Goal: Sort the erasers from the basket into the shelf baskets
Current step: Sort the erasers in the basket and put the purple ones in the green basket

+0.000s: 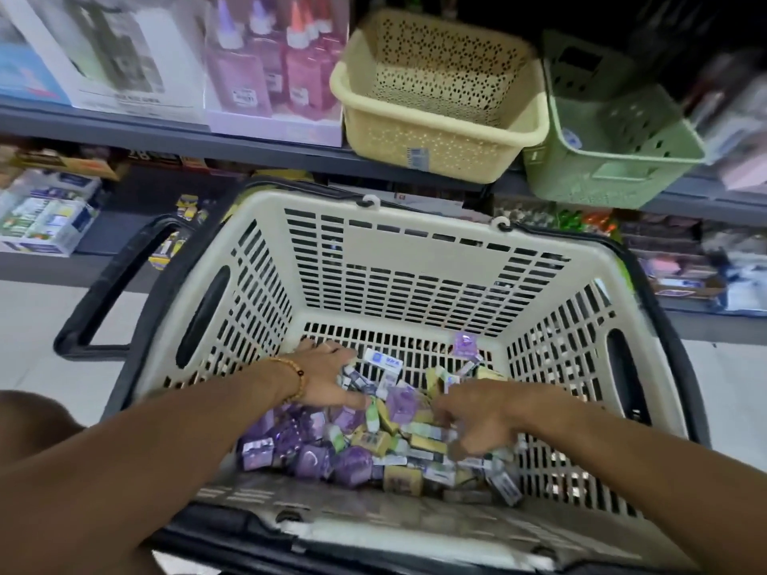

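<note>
Both hands reached into a cream shopping basket [419,259]. The left hand [328,377] lay spread on the pile of erasers [373,441] near its front wall; the far half was bare. The right hand [477,417] curled into them, its hold blurred and unclear. Above, a yellow shelf basket [440,151] and a green shelf basket [614,176] overhung the shelf edge [166,132].

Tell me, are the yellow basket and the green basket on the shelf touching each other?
Touching. In the head view the yellow basket's right rim presses against the green basket's left wall, no gap showing.
</note>
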Motion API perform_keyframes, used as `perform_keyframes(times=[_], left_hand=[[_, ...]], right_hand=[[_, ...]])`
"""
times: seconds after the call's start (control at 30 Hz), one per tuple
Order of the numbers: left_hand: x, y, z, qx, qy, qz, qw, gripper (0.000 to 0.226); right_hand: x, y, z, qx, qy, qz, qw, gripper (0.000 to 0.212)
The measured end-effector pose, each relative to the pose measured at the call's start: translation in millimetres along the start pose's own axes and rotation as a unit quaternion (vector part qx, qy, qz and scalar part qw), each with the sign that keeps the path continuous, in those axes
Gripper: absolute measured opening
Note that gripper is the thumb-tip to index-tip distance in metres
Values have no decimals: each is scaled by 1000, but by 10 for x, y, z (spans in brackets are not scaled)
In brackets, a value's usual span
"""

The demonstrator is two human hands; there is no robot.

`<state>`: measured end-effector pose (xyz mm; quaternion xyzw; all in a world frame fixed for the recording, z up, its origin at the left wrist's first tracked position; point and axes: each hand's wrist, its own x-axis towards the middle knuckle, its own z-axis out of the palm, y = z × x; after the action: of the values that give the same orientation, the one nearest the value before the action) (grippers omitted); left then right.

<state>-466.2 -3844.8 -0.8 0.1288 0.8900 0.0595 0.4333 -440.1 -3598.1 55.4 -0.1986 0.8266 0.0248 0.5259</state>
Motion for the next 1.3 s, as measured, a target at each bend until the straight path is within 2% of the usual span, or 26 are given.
perform_keyframes(times=[0.07,0.17,0.23,0.27,0.4,0.47,0.53,0.6,0.7,0.8,0.87,0.93,1.0,1.2,1.3], left_hand=[[3,11,-37,14,5,4,1000,117],[15,26,-81,20,5,13,1000,121],[54,-2,-121,9,-1,21,1000,114],[72,-22,-139,-3,0,22,1000,108],[121,-78,-168,-52,30,22,998,76],[121,-98,-182,-48,49,12,998,65],[117,-104,-182,-54,46,0,998,64],[93,-100,-180,-61,52,0,997,68],[59,-90,-205,-71,59,5,996,70],[55,-65,-191,-124,55,16,991,63],[69,-42,-171,-148,53,32,987,64],[88,-17,-155,-133,48,51,989,66],[109,-20,-151,-137,53,54,988,57],[189,-20,-105,-163,123,62,977,33],[228,43,-105,-134,126,84,979,39]], right_hand=[[-88,7,57,4,12,19,1000,60],[-21,11,-61,21,140,11,990,53],[182,-60,-175,57,218,-6,974,54],[305,-123,-224,77,233,-14,969,58],[725,-330,-265,79,187,-33,979,69],[800,-295,-253,105,179,-56,977,56],[817,-226,-225,175,149,-82,970,30],[819,-187,-206,201,122,-90,968,16],[822,-197,-243,179,134,-91,971,11],[857,-161,-268,191,136,-100,967,16],[896,-90,-264,256,163,-93,948,8],[946,-1,-274,321,234,-64,916,11],[999,71,-271,361,288,-41,886,15],[1072,107,-217,436,324,-50,838,26],[1073,76,-216,413,346,-21,842,36]])
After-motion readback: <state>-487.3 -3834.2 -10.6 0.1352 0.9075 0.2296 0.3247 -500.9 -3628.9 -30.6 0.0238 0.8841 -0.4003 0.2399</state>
